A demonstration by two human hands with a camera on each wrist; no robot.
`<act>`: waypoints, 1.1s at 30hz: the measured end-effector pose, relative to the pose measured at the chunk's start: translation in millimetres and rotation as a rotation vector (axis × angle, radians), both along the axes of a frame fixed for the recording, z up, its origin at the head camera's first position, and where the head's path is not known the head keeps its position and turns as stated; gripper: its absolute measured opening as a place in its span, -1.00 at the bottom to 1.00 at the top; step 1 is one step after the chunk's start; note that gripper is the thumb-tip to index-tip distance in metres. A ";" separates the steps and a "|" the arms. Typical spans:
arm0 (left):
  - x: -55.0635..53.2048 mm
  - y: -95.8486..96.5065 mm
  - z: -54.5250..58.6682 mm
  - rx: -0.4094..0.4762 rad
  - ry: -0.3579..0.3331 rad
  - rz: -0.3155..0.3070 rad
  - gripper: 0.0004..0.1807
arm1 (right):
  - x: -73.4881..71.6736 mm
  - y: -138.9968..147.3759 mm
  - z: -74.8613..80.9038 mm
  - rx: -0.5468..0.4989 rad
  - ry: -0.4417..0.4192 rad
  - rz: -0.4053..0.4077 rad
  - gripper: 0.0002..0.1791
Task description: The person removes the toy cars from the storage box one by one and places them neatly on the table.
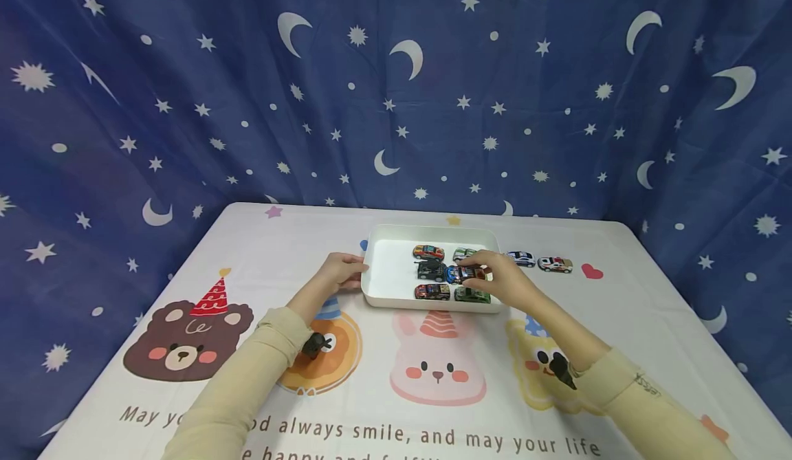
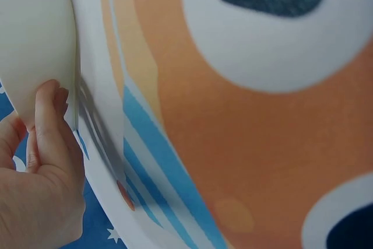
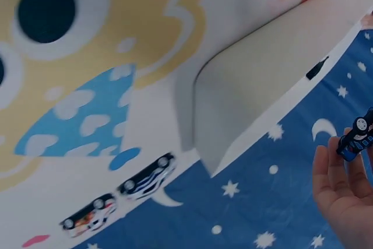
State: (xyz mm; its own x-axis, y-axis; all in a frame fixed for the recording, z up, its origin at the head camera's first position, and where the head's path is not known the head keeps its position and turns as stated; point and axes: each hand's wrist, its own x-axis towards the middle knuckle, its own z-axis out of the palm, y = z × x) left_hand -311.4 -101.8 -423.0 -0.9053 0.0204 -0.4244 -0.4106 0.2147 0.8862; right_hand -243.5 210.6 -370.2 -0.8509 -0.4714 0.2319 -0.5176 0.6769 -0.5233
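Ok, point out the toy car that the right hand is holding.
The blue car, just right of the black vehicle in the head view. The right hand grips it; the others stand in the white tray or on the table.

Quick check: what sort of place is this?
Probably a staged tabletop play area: a blue moon-and-star curtain hangs behind a cartoon tablecloth, on which stands a white tray with toy cars in it.

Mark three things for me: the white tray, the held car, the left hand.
White tray [image 1: 390, 274]: head view, on the bare floor inside it.
Held car [image 1: 458, 275]: head view, on the uncovered end of its body.
Left hand [image 2: 48, 176]: left wrist view, mid-hand.
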 end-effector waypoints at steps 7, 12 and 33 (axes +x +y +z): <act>-0.4 1.9 1.7 -0.002 -0.001 -0.001 -0.60 | 3.1 28.2 4.6 0.015 -0.015 -0.040 -0.63; 0.0 2.3 1.9 -0.010 -0.010 0.011 -0.61 | 3.4 49.0 5.5 0.037 0.028 -0.022 -0.63; -0.8 1.0 3.2 0.012 -0.030 0.005 -0.56 | 7.3 131.7 -9.5 0.094 0.110 -0.157 -0.64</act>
